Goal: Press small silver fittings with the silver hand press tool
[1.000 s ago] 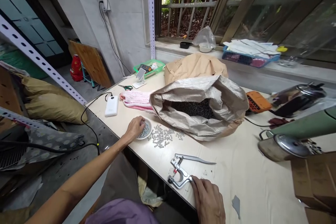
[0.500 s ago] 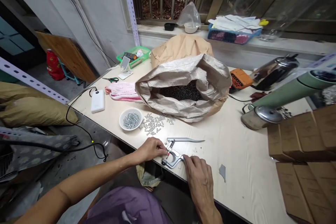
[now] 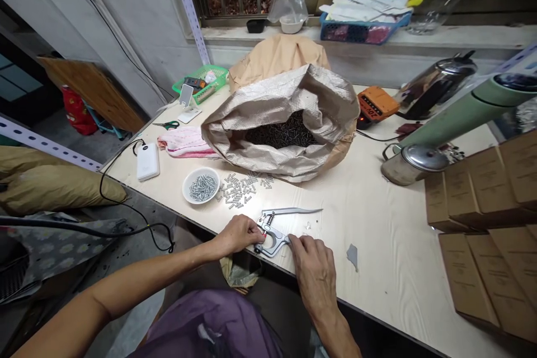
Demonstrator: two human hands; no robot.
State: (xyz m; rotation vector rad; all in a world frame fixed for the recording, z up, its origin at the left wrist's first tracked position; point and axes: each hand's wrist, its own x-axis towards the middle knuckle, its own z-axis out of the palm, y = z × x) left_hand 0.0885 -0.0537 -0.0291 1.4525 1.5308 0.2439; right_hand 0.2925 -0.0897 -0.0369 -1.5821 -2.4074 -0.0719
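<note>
Silver snap-fastener pliers (image 3: 274, 241) lie on the table near its front edge, their long handles spread and a spring between them. My right hand (image 3: 314, 268) is closed on the end of the lower handle. My left hand (image 3: 240, 233) is pinched at the jaw end; a small red bit shows at its fingertips, too small to name. Behind the pliers lie loose small metal pins (image 3: 239, 190), beside a white bowl (image 3: 187, 194) filled with similar pieces.
An open woven sack (image 3: 268, 159) of dark screws stands behind. Brown boxes (image 3: 470, 285), a metal mug (image 3: 413, 168) and a green flask (image 3: 457, 112) occupy the right. A power bank (image 3: 147, 162), a pink cloth (image 3: 188, 142) and scissors (image 3: 168, 125) are at the left. A grey scrap (image 3: 352, 257) lies right of my hand.
The whole view has shifted slightly, so things appear higher and further left. Both hands keep about the same places at the pliers.
</note>
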